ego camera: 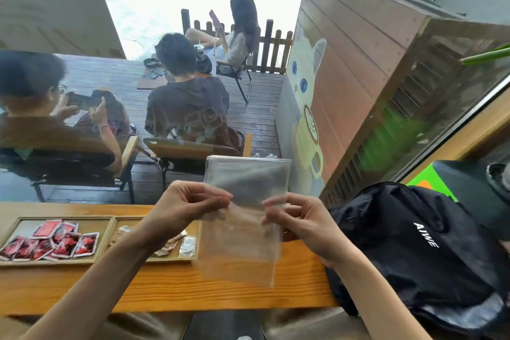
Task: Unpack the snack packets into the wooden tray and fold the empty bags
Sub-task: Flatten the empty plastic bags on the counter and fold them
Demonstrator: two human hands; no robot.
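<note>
Currently both hands, left [187, 210] and right [300, 225], pinch clear bag [242, 229] between fingertips; tray [105, 258] lies left of the fingers.

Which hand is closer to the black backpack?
Right. The right hand pinches the clear bag just beside the black backpack; the left hand holds the bag's far side, farther away.

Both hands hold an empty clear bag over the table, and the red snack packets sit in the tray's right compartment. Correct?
Not quite. In the head view the red snack packets lie in the wooden tray's left compartment. Both the left hand and right hand do hold the empty clear bag.
</note>
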